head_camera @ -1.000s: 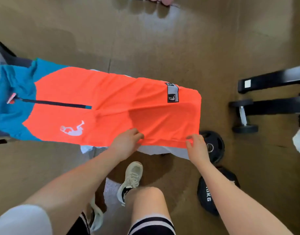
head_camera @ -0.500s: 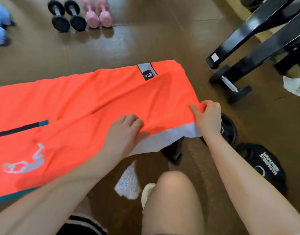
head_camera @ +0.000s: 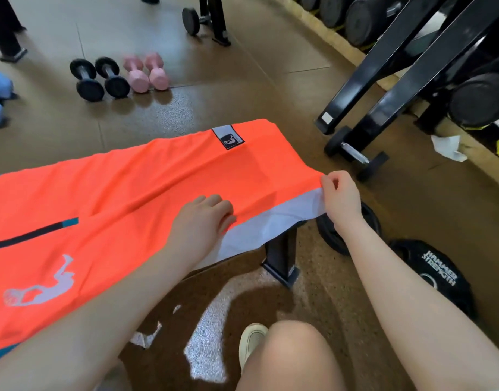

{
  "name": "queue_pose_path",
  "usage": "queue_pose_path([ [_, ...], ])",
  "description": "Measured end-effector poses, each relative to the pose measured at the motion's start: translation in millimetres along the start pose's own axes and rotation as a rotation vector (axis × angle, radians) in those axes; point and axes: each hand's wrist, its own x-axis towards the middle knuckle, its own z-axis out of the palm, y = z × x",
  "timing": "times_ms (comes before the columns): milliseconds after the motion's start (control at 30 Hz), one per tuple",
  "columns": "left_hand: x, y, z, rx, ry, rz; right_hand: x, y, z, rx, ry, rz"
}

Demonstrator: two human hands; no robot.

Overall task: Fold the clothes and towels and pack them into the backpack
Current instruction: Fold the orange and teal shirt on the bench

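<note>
Orange synthetic sports garment (head_camera: 146, 193) with a pale grey hem band lies spread flat on the worktop, long axis running left to right. Its hem end lies at the right, nearest the right hand (head_camera: 341, 198), whose grip is pinched together on the hem corner. Left hand (head_camera: 203, 218) rests mid-hem, fingers curled onto the fabric; whether it grips is unclear. No backpack visible.

Orange garment (head_camera: 146, 193) over a pale towel (head_camera: 270, 224), probably on a bench (head_camera: 280, 258).
</note>
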Motion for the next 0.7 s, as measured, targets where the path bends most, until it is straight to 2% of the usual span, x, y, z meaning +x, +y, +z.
queue_pose_path([
  [100,-1.9,12.3,-13.1,-0.140,0.026,0.143,-15.7,-7.1,-23.1,0.201,0.059,-0.056],
  [200,-11.7,22.8,-18.8,-0.275,-0.176,0.267,-26.4,6.1,-48.7,0.226,0.062,-0.021],
  [300,-21.3,22.9,-7.9,-0.231,-0.435,0.234,-30.2,43.8,-54.9,0.024,-0.085,0.167],
  [367,-28.1,24.2,-3.1,-0.165,-0.400,0.261,-33.4,65.0,-48.1,-0.169,-0.211,0.283],
  [400,-29.4,24.4,-4.5,-0.142,-0.331,0.254,-33.8,69.7,-42.6,-0.238,-0.218,0.256],
  [500,-33.0,16.9,-13.5,-0.037,-0.094,0.125,-35.7,52.5,-22.2,-0.346,-0.100,-0.085],
  [533,-36.1,13.0,-16.5,0.051,-0.072,0.055,-39.2,40.4,-13.9,-0.365,-0.112,-0.219],
  [600,-44.6,3.5,-21.7,0.222,-0.125,-0.121,-51.2,10.9,6.1,-0.413,-0.250,-0.461],
  [700,-65.1,-12.4,-26.0,0.270,-0.292,-0.383,-73.1,-31.0,46.7,-0.522,-0.498,-0.715],
])
